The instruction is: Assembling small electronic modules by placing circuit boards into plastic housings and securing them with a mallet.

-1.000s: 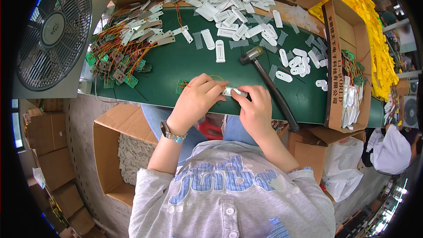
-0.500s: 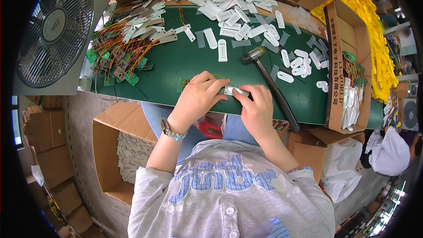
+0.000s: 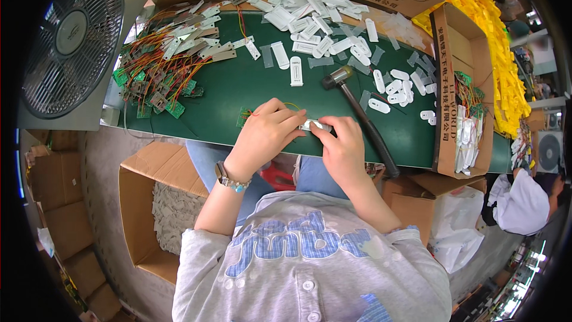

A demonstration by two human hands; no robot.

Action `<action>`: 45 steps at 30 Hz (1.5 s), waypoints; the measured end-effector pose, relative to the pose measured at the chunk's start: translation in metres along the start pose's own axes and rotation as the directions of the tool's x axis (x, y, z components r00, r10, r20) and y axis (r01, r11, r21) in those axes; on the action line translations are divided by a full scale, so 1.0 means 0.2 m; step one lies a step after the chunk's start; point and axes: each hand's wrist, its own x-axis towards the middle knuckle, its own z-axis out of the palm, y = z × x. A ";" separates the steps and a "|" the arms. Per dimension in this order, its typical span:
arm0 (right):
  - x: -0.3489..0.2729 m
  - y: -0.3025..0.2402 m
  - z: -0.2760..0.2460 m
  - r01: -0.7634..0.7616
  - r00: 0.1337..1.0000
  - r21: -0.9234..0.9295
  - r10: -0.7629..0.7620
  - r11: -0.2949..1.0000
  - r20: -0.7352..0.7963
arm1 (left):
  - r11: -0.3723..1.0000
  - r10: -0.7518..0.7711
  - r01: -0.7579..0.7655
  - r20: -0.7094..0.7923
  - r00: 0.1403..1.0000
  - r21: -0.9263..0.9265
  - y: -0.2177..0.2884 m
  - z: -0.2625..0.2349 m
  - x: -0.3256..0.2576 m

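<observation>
Between my hands, at the near edge of the green table (image 3: 250, 77), is a small silvery metal plate (image 3: 310, 124). My left hand (image 3: 269, 130) pinches its left end with thumb and fingers. On its right end, my right hand (image 3: 344, 143) is closed with the thumb pressed on top. A green circuit board (image 3: 242, 118) with thin red and yellow wires pokes out beside my left hand; the hand covers much of the wiring. Just right of my right hand lies a hammer (image 3: 370, 125) with a black handle. A white oval-ended casing (image 3: 296, 72) lies beyond my hands.
Wired circuit boards with metal plates (image 3: 161, 77) are heaped at left, near a large fan (image 3: 71, 33). White casings (image 3: 298, 15) pile up at the back. A cardboard box (image 3: 441, 95) stands at right; another open box (image 3: 134, 203) sits on the floor at left.
The view has shifted slightly. Both hands stay on the metal plate at the table edge, with only a small shift of the fingers.
</observation>
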 end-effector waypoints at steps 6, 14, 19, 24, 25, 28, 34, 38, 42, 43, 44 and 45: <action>0.05 0.01 -0.07 0.050 0.992 0.011 -0.051 0.999 0.115 | 1.000 -0.008 0.008 -0.011 1.000 0.004 0.00 0.00 -0.01; 0.37 0.37 -0.36 -0.123 0.992 -0.098 0.122 0.988 -0.008 | 1.000 -0.010 0.009 -0.015 1.000 -0.024 -0.02 -0.01 -0.01; 0.53 0.85 -0.22 -0.509 0.846 -0.080 0.515 0.857 0.136 | 1.000 0.001 -0.002 -0.024 1.000 -0.011 -0.01 -0.01 -0.01; 0.53 1.08 -0.11 -0.477 0.841 -0.111 0.489 0.872 0.231 | 0.996 0.054 -0.057 -0.057 0.997 -0.061 -0.02 0.01 -0.01; 0.53 1.09 -0.10 -0.499 0.826 -0.101 0.507 0.861 0.247 | 0.998 0.037 -0.040 -0.062 0.997 -0.051 -0.02 0.00 -0.01; 0.50 1.01 -0.12 -0.577 0.811 0.077 0.559 0.813 0.172 | 0.998 0.046 -0.048 -0.045 0.998 -0.047 -0.02 0.00 -0.02; 0.36 0.42 -0.29 -0.209 0.978 -0.008 0.209 0.978 -0.010 | 0.999 0.033 -0.034 -0.033 0.999 -0.034 -0.03 0.00 -0.03; 0.13 0.14 -0.25 0.161 0.985 -0.182 -0.147 0.970 0.091 | 0.998 0.040 -0.042 -0.038 0.998 -0.043 -0.03 -0.01 -0.02; -0.02 0.12 -0.17 0.083 0.985 -0.201 -0.049 0.976 0.167 | 0.998 0.039 -0.041 -0.051 0.998 -0.037 -0.02 0.00 -0.02; -0.02 0.12 -0.18 0.073 0.979 -0.189 -0.034 0.979 0.202 | 0.998 0.038 -0.040 -0.048 0.998 -0.038 -0.02 0.00 -0.02; -0.03 0.11 -0.19 0.062 0.971 -0.176 -0.019 0.982 0.237 | 0.999 0.037 -0.039 -0.046 0.998 -0.033 -0.02 0.00 -0.02; -0.03 0.11 -0.20 0.059 0.971 -0.174 -0.016 0.983 0.238 | 0.999 0.037 -0.038 -0.045 0.998 -0.027 -0.02 0.00 -0.02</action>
